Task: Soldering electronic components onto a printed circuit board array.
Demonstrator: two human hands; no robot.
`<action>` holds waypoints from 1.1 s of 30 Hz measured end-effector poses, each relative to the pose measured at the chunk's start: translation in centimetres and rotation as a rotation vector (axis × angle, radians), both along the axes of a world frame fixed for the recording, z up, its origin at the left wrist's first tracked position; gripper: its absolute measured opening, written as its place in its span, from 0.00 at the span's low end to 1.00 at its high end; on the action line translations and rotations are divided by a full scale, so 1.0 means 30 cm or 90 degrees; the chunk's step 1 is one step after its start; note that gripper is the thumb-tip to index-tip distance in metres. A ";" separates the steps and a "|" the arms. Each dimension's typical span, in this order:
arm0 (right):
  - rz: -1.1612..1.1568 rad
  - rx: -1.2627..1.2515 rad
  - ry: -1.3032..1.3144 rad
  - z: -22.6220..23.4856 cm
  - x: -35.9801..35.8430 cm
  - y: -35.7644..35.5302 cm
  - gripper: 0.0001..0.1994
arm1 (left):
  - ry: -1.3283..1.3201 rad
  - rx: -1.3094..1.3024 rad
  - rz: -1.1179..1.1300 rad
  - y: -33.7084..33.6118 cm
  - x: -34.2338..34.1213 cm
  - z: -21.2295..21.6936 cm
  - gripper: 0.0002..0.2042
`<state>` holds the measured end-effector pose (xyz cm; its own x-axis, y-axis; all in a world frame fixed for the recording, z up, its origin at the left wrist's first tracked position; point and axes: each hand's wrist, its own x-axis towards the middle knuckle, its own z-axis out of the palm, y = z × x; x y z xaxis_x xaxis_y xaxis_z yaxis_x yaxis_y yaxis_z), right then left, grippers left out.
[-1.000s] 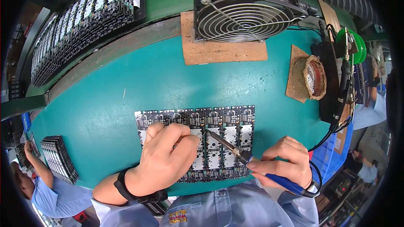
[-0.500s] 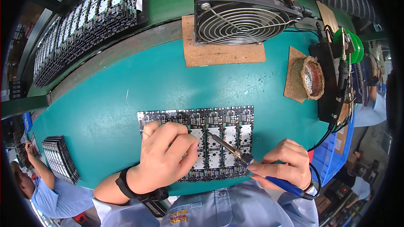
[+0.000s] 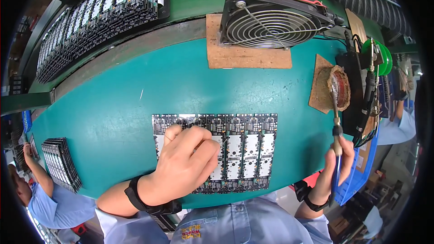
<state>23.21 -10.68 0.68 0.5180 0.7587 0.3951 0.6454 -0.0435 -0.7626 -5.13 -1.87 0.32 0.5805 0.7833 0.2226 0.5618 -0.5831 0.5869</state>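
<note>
My left hand (image 3: 186, 160) is closed over the left part of a circuit board panel (image 3: 251, 152), pinching a thin solder wire (image 3: 224, 141) whose end shows past the fingers. The panel lies flat, black with pale rectangles in rows; my hand hides part of it. Off to the right, my right hand (image 3: 337, 165) is wrapped around the handle of a soldering iron (image 3: 337, 132). The iron points away from me, and its tip is inside a rough brown round cup (image 3: 346, 91) with a shiny lining. That cup stands on a small brown board (image 3: 318, 95).
A caged fan (image 3: 271, 27) stands on a brown board at the back. Stacked circuit panels fill a rack (image 3: 97, 22) at far left; a smaller stack (image 3: 61, 162) sits at the left edge. A green spool (image 3: 384, 58) and blue bin (image 3: 357, 176) are at right. Co-workers sit either side.
My right hand has swung the soldering iron from the panel over to the cup at right. My left hand stays over the panel. The whole view has shifted slightly.
</note>
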 end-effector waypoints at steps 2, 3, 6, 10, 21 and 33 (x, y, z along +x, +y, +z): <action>0.099 0.019 0.021 0.023 -0.005 -0.009 0.09 | -0.004 0.001 -0.002 0.000 0.000 -0.003 0.08; 0.197 0.038 0.043 0.042 -0.009 -0.015 0.09 | -0.006 0.002 -0.003 0.000 0.000 -0.003 0.08; 0.441 0.000 0.060 0.092 -0.028 0.030 0.10 | -0.001 0.005 -0.002 -0.003 -0.002 -0.006 0.08; 0.597 -0.088 0.015 0.103 -0.073 0.080 0.10 | -0.013 0.022 0.005 -0.005 -0.002 -0.026 0.09; 0.586 -0.148 0.002 0.096 -0.098 0.114 0.13 | -0.012 0.023 -0.001 -0.007 -0.004 -0.034 0.11; 0.618 -0.150 -0.084 0.113 -0.103 0.110 0.11 | -0.017 0.031 0.009 -0.007 -0.002 -0.036 0.12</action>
